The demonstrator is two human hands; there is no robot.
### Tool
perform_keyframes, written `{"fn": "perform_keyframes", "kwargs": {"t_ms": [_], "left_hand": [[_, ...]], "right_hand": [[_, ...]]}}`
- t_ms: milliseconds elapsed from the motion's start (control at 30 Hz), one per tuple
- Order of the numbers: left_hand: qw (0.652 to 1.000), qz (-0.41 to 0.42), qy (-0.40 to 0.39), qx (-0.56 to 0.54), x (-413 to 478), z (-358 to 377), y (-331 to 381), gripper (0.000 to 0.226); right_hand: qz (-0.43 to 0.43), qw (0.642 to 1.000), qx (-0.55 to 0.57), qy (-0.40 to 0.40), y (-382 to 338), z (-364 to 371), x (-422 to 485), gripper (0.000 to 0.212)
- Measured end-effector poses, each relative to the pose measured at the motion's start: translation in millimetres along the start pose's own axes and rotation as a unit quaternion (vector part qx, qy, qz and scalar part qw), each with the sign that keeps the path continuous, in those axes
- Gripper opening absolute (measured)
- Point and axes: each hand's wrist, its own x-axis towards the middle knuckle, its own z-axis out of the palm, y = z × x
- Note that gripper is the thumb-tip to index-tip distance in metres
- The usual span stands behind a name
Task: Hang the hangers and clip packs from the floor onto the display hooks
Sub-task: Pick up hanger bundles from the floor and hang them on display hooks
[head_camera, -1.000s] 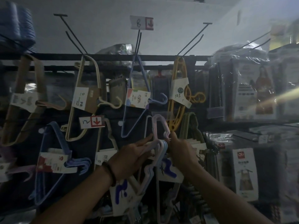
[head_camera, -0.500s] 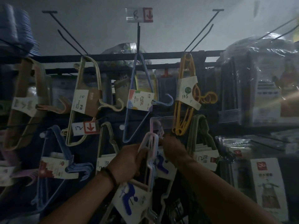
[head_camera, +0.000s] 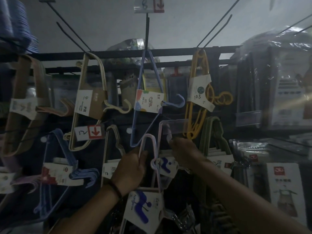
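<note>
In dim light at a shop's black wire display rack [head_camera: 152,53], a person's left hand [head_camera: 133,168] holds up a pack of pale pink plastic hangers [head_camera: 155,146]. The left fingers [head_camera: 141,159] are curled round the pack's left edge, just under its narrow top bend. The bend stands above the knuckles, and a white card sleeve printed with a blue figure [head_camera: 143,203] hangs below the wrist. A dark band [head_camera: 116,189] circles that wrist.

The pack is on no hook. It hangs in the air just left of the right hand [head_camera: 184,150], below and left of a clear plastic tag holder [head_camera: 173,126].

The right fingers [head_camera: 172,141] reach up to the underside of that holder. Whether they pinch anything cannot be told in the gloom. A second pink pack with the same blue-figure card [head_camera: 166,166] hangs between the two hands.

On the hooks above hang a yellow plastic hanger pack [head_camera: 197,98], a blue wire hanger pack [head_camera: 146,102] and a cream hanger pack [head_camera: 91,98]. A white tag marked 12 with a red arrow [head_camera: 89,132] sits at lower left of them.
</note>
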Motion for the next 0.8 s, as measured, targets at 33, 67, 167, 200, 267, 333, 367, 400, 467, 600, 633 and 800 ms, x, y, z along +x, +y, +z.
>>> {"fn": "perform_keyframes", "kwargs": {"t_ms": [33, 67, 167, 200, 267, 333, 367, 400, 467, 600, 633, 800], "left_hand": [[1.000, -0.006, 0.000, -0.007, 0, 1, -1, 0.027], [1.000, -0.013, 0.000, -0.015, 1, 3, -2, 0.029], [0.999, -0.029, 0.012, -0.039, 3, 8, 3, 0.036], [0.998, -0.030, 0.016, -0.045, 4, 10, 5, 0.038], [0.996, -0.043, 0.013, -0.074, 8, 15, 12, 0.038], [0.992, -0.070, -0.003, -0.107, 11, 17, 18, 0.044], [0.991, -0.072, -0.008, -0.112, 11, 18, 21, 0.052], [0.993, -0.058, -0.003, -0.106, 8, 18, 21, 0.060], [0.997, 0.009, 0.023, -0.079, -6, 23, 16, 0.071], [0.991, 0.130, 0.000, -0.012, -51, 36, 1, 0.079], [0.989, 0.147, -0.019, 0.005, -58, 39, -1, 0.078], [0.963, 0.235, -0.044, 0.123, -59, 38, -1, 0.075]], "right_hand": [[0.002, 0.997, 0.079, -0.021, -5, -5, -19, 0.041], [-0.009, 0.990, 0.134, -0.052, -9, -8, -35, 0.040], [-0.068, 0.985, 0.097, -0.122, -15, -1, -79, 0.033], [-0.071, 0.987, 0.066, -0.126, -16, 7, -86, 0.034], [-0.064, 0.993, -0.020, -0.097, -18, 24, -90, 0.038], [-0.053, 0.992, -0.100, -0.055, -15, 34, -86, 0.031], [-0.039, 0.991, -0.123, -0.040, -12, 35, -85, 0.026], [-0.019, 0.990, -0.133, -0.031, -8, 33, -84, 0.021], [0.013, 0.987, -0.159, -0.010, 3, 28, -86, 0.020], [-0.006, 0.977, -0.213, 0.031, 16, 17, -88, 0.024], [-0.014, 0.974, -0.224, 0.040, 16, 14, -89, 0.028], [-0.041, 0.955, -0.272, 0.112, 15, 4, -98, 0.046]]}}
